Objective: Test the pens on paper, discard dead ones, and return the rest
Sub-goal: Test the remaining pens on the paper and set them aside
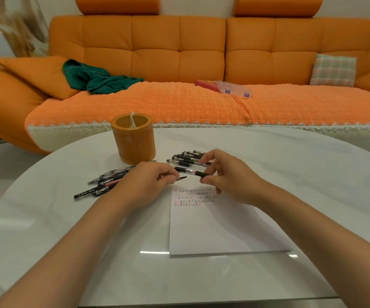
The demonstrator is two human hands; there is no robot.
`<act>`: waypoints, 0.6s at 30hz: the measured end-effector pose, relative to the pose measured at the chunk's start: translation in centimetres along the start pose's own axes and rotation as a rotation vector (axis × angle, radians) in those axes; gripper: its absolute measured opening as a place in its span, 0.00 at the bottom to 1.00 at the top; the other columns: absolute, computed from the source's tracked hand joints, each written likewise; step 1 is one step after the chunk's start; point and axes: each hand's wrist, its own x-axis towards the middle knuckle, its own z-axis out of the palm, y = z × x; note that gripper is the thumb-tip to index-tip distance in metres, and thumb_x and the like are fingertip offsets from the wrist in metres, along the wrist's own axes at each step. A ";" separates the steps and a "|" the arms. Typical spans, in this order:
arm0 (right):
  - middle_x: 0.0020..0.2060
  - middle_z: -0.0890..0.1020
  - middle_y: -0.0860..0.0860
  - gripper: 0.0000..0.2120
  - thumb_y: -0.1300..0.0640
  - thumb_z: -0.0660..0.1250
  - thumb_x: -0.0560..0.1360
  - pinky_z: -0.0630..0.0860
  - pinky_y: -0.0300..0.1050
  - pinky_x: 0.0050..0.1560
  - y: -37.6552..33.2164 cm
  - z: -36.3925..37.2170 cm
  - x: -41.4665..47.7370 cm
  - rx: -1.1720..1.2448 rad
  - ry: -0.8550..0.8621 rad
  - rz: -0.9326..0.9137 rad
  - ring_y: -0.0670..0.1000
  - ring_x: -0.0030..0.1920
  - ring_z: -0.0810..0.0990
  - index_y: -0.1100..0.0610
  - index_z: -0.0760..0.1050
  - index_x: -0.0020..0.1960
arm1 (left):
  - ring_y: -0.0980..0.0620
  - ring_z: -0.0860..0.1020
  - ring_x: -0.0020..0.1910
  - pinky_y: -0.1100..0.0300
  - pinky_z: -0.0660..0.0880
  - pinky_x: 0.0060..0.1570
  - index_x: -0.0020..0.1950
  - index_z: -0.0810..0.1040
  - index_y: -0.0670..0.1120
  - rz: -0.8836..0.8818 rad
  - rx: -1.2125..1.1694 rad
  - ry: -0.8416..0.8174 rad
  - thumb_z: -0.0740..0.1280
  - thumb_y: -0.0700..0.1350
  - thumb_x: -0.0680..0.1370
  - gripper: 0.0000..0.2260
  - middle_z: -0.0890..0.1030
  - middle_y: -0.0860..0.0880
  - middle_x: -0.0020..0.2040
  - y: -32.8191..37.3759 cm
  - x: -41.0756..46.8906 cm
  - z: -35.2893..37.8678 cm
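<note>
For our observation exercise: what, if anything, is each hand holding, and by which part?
The right hand pinches a pen at its black grip section; the left hand pinches a small dark piece, likely the cap, by one end.

White glossy tabletop (302, 178) with a rounded far edge, streaks of reflected light near the front. Toward the far left, upright on the surface, an orange cylindrical pen holder (135, 143), open at the top, something clear and shiny inside. Just left of its base and nearer the front, a loose fan of black and clear-barrelled pens (104, 184), all lying aslant, one pink barrel among them. Just right of the holder, a second cluster of clear pens with black grips (185, 158), side by side, partly hidden. Nearer the front, lying flat, a white paper sheet (219, 230), rows of small red and black marks across its top.
</note>
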 end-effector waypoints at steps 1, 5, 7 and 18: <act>0.44 0.83 0.42 0.10 0.55 0.71 0.77 0.75 0.43 0.40 0.1 0.1 0.2 -0.074 0.007 -0.009 0.39 0.32 0.78 0.42 0.76 0.54 | 0.62 0.77 0.50 0.66 0.71 0.47 0.58 0.84 0.55 0.003 -0.011 0.008 0.65 0.48 0.82 0.09 0.81 0.59 0.51 0.1 0.0 0.0; 0.40 0.79 0.35 0.07 0.53 0.69 0.78 0.64 0.38 0.36 0.1 0.3 0.3 -0.225 0.044 -0.039 0.30 0.36 0.73 0.41 0.81 0.52 | 0.64 0.76 0.49 0.68 0.69 0.44 0.58 0.84 0.53 0.032 -0.018 0.019 0.65 0.46 0.82 0.09 0.81 0.60 0.50 0.6 0.0 -0.3; 0.41 0.79 0.34 0.07 0.52 0.68 0.78 0.63 0.38 0.36 0.0 0.4 0.2 -0.251 0.051 -0.051 0.29 0.37 0.72 0.41 0.81 0.52 | 0.63 0.76 0.49 0.67 0.70 0.45 0.58 0.84 0.53 0.055 -0.007 0.022 0.65 0.46 0.82 0.09 0.81 0.59 0.50 0.8 -0.1 -0.4; 0.38 0.82 0.43 0.10 0.51 0.60 0.80 0.72 0.44 0.36 -0.6 0.9 -0.3 -0.383 -0.038 -0.143 0.43 0.36 0.77 0.43 0.81 0.52 | 0.63 0.79 0.43 0.67 0.72 0.41 0.51 0.86 0.56 0.011 -0.181 0.004 0.70 0.50 0.78 0.05 0.84 0.60 0.39 2.7 -0.7 0.6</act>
